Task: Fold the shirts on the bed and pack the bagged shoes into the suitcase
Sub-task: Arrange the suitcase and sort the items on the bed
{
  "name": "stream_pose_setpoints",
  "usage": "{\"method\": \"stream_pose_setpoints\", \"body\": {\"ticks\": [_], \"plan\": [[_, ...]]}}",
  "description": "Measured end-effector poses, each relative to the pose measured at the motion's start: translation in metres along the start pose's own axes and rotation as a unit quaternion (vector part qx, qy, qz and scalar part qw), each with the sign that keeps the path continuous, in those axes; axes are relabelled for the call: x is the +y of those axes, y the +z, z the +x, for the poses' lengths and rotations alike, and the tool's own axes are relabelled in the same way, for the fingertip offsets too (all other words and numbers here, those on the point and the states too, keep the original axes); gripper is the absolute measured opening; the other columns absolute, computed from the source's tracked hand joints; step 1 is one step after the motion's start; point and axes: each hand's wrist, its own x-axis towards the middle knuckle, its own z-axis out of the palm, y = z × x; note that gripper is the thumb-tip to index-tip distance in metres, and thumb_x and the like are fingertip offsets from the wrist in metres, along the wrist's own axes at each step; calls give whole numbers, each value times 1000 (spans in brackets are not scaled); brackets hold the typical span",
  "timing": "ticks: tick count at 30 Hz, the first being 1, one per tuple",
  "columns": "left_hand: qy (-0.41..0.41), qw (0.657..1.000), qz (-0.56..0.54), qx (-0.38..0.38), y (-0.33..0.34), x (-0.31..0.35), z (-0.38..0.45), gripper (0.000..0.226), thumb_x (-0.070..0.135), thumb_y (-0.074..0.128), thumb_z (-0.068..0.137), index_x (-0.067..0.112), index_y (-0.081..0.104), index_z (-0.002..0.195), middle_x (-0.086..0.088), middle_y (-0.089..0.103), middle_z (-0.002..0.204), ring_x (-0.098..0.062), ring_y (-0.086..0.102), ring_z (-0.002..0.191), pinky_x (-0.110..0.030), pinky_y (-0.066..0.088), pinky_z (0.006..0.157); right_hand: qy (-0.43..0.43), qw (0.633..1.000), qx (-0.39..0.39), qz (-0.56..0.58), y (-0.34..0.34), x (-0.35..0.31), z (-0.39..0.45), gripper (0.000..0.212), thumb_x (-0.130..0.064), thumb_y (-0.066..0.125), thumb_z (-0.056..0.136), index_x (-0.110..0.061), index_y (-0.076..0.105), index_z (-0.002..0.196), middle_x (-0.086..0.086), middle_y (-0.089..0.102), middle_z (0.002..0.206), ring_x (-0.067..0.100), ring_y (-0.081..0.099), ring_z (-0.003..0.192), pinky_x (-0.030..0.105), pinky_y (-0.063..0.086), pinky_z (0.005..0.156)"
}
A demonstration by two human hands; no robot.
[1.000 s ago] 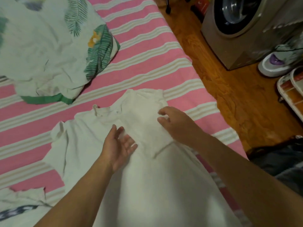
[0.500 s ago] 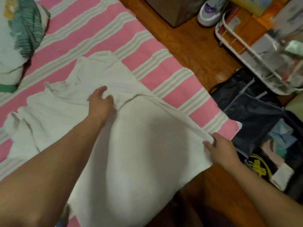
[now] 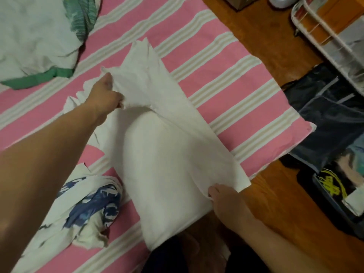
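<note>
Lying at the far left of the bed [image 3: 226, 79], a rumpled white quilt [image 3: 35, 36] with green leaf print and a green border covers the upper corner of the pink sheet with its beige and white stripes. Below it, near the bed's front edge, a crumpled white shirt with blue print [image 3: 88, 209] sits unfolded. The left hand [image 3: 104, 97] reaches over the sheet and grips the upper part of the white shirt [image 3: 167, 154], fingers curled into the bunched cloth near the collar end. This shirt runs diagonally across the middle of the bed, one long side already turned over the body, its lower hem hanging past the bed's front edge. The right hand [image 3: 226, 201] pinches the lower right corner of the same shirt, fingers clamped on the hem (the fingertips themselves are hidden under the cloth). Right of the bed, the floor [image 3: 266, 46] is orange-brown wood. An open dark suitcase [image 3: 334, 125] lies on it just beside the bed corner, holding dark clothing, one piece with a yellow print. A white wire rack [image 3: 323, 36] stands at the upper right, beyond the suitcase.
</note>
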Motion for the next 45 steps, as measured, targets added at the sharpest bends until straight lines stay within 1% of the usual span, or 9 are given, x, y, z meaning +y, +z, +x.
{"method": "stream_pose_setpoints", "body": {"ticks": [7,12,15,18,21,29,35,41,45], "plan": [[42,998,-5,52,-20,-21,-28,93,-8,54,79,19,19,162,9,24,166,-11,26,151,-55,40,114,5,1000,-6,21,-6,-16,-26,27,-6,44,89,-27,53,104,-5,59,106,21,57,93,32,45,88],[1,998,-17,64,-22,-37,-31,80,-15,51,83,18,35,154,15,42,153,-7,48,136,-33,60,82,-64,997,-24,41,-13,-28,-16,17,-9,55,86,-22,55,96,-4,60,97,18,59,87,28,46,81],[-15,998,5,56,-26,-40,-26,66,-17,51,79,42,51,109,44,56,105,20,57,94,-36,52,64,-110,992,17,65,-9,-22,-14,21,-17,70,71,-23,52,80,-7,55,80,12,54,69,23,40,64],[-29,994,96,39,-37,-59,-22,79,6,58,63,38,44,134,5,50,144,-25,53,131,-50,56,93,-111,986,-112,48,-9,-15,-8,32,-42,51,84,-20,61,105,-4,56,105,14,50,97,28,42,84],[-64,987,146,29,-28,-48,-34,78,6,59,72,35,39,142,-14,38,146,-42,50,126,-51,53,101,-83,974,-199,76,-25,-8,2,40,-46,52,93,-25,62,126,-8,54,125,11,48,116,26,40,103],[35,987,74,-141,60,21,10,89,10,59,97,46,8,159,-1,20,165,-24,74,91,-41,60,90,154,915,18,373,-129,-8,120,10,-26,59,98,-30,60,107,-11,66,100,9,64,92,22,52,79],[27,936,345,70,29,-11,83,56,13,49,97,14,36,152,-23,37,150,-43,50,128,-47,44,101,213,809,26,547,-131,-54,224,25,-18,66,85,-25,59,108,2,71,88,16,64,70,33,54,67],[42,943,327,56,4,-35,143,41,29,59,99,17,56,137,-14,41,138,-36,53,118,-39,41,108,288,679,111,666,-124,-93,290,19,-17,72,89,-6,71,74,7,66,61,22,60,60,39,53,65],[34,959,260,112,8,-43,152,17,22,61,98,12,62,112,-8,42,125,-31,58,99,-31,42,91,292,745,204,564,-138,-106,306,17,-20,68,92,-4,73,91,5,68,74,25,61,71,39,49,75]]}}
